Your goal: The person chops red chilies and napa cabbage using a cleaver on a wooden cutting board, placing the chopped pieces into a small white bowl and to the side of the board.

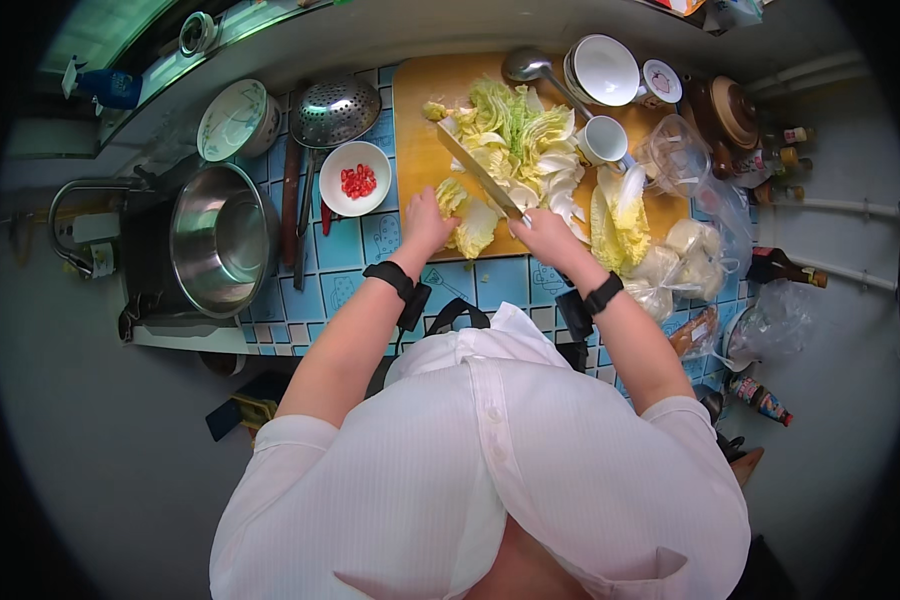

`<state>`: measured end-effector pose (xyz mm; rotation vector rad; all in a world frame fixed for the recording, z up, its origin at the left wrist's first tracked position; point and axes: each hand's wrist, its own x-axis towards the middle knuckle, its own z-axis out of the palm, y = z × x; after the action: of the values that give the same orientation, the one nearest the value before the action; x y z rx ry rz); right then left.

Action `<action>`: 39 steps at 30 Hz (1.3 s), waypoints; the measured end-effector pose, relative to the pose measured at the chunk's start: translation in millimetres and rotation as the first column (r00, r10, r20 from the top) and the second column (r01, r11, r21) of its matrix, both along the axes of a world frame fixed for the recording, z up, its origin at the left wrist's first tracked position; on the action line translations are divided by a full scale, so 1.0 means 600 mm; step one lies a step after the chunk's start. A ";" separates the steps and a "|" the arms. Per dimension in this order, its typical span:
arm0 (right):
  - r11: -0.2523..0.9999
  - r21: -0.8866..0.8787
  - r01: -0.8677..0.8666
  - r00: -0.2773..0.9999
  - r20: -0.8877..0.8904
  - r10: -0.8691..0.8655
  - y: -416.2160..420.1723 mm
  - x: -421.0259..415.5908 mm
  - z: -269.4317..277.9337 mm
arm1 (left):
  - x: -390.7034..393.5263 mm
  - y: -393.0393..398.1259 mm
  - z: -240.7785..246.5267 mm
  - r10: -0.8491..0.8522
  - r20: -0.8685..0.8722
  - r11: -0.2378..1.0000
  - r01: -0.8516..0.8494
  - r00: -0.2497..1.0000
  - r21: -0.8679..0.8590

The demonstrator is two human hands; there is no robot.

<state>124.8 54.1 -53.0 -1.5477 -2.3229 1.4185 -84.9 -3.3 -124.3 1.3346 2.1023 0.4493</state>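
Observation:
My right hand point(546, 236) grips the handle of a kitchen knife point(480, 172), whose broad blade slants up and left across the wooden cutting board point(415, 135). Beside the blade, my left hand point(426, 223) holds the edge of a yellow napa cabbage leaf point(474, 227), its thumb and fingers on either side. Beyond the knife lies a heap of cut napa cabbage point(521, 124), pale green, yellow and white. More whole cabbage leaves point(619, 217) rest on the board's right side, to the right of my right hand.
Left of the board stand a bowl of chopped red chillies point(358, 181), a perforated skimmer point(335, 112) and a steel pot point(225, 240). A ladle point(529, 66), stacked white bowls point(606, 69) and a mug point(602, 140) occupy its far right. Bagged white food point(690, 259) sits right.

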 end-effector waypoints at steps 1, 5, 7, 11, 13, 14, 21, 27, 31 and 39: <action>1.000 -0.012 -0.005 1.000 0.008 0.005 -0.013 -0.002 0.022 | -0.002 0.001 0.010 0.001 0.015 1.000 -0.001 1.000 0.011; 0.999 0.018 -0.028 1.000 0.014 0.027 -0.073 0.006 0.039 | -0.003 -0.009 0.008 0.102 0.060 0.991 -0.106 0.993 0.084; 1.000 -0.002 -0.022 0.999 0.042 0.022 -0.096 0.007 0.046 | -0.006 -0.018 -0.014 0.062 -0.029 0.996 -0.060 0.998 0.061; 0.998 -0.055 -0.010 0.985 0.172 0.019 -0.111 0.017 0.042 | 0.009 -0.018 0.006 0.065 -0.063 0.996 -0.068 0.996 -0.050; 0.997 -0.080 -0.016 0.987 0.160 0.029 -0.110 0.015 0.039 | 0.004 -0.023 -0.007 -0.028 -0.110 0.999 0.032 0.994 0.034; 0.996 -0.092 -0.020 0.988 0.153 0.034 -0.109 0.013 0.037 | 0.002 -0.025 -0.014 -0.072 -0.137 0.994 0.083 0.988 0.075; 0.982 -0.166 -0.090 0.988 0.108 0.109 -0.073 -0.026 0.000 | -0.002 -0.022 -0.026 -0.084 -0.091 0.991 0.093 0.992 0.095; 0.965 -0.258 -0.045 0.982 0.168 0.091 -0.060 -0.042 -0.015 | 0.004 -0.020 -0.036 -0.068 -0.074 0.998 0.068 0.995 0.008; 0.996 -0.028 -0.085 0.991 0.097 0.087 -0.073 -0.055 -0.084 | 0.001 -0.022 -0.031 -0.074 -0.077 0.996 0.076 0.994 0.035; 0.961 -0.263 0.084 0.996 0.006 -0.085 -0.025 -0.033 -0.057 | -0.019 -0.034 -0.035 0.014 0.079 0.966 -0.034 0.997 0.258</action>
<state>104.8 38.9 -86.9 -1.6770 -2.1053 1.7657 -96.0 -23.6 -145.3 1.4123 2.0507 0.7959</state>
